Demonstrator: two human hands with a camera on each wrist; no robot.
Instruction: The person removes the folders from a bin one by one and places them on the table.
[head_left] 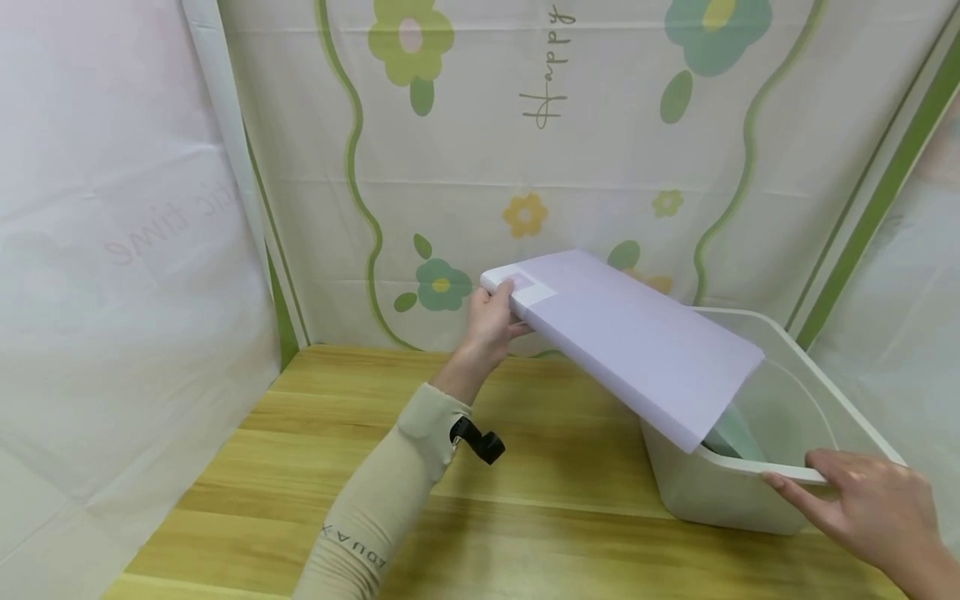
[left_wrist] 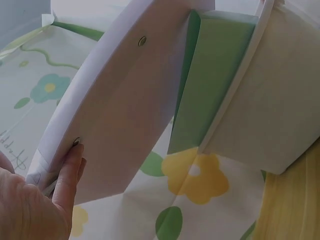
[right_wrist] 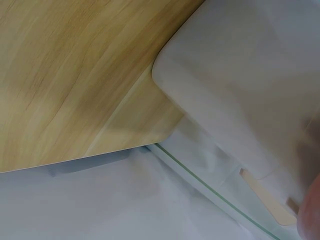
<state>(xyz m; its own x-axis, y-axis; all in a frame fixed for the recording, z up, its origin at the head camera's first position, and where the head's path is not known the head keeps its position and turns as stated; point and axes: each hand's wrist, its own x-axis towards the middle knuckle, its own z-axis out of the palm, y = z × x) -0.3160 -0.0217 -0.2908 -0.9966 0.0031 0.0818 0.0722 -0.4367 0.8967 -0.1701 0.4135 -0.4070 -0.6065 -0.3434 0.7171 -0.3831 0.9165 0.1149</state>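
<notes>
My left hand [head_left: 491,321] pinches a light purple ring binder or file folder [head_left: 637,346] at one end of its spine, thumb on top near a white label and fingers underneath. The folder slants down to the right, its far end over the near-left rim of a white plastic bin [head_left: 720,492]. Two metal-ringed holes show along the spine in the left wrist view. A green folder [left_wrist: 215,75] leans inside the bin, partly hidden behind the purple one. At the bin's near-right corner, my right hand [head_left: 885,504] grips the rim. Only a bit of a finger [right_wrist: 310,210] shows in the right wrist view.
The bin stands on a wood-grain table [head_left: 300,467], at its right side. A pale curtain [head_left: 600,150] with printed flowers hangs behind the table, and white sheets [head_left: 112,333] flank both sides. A black strap mount [head_left: 480,440] sits on my left wrist.
</notes>
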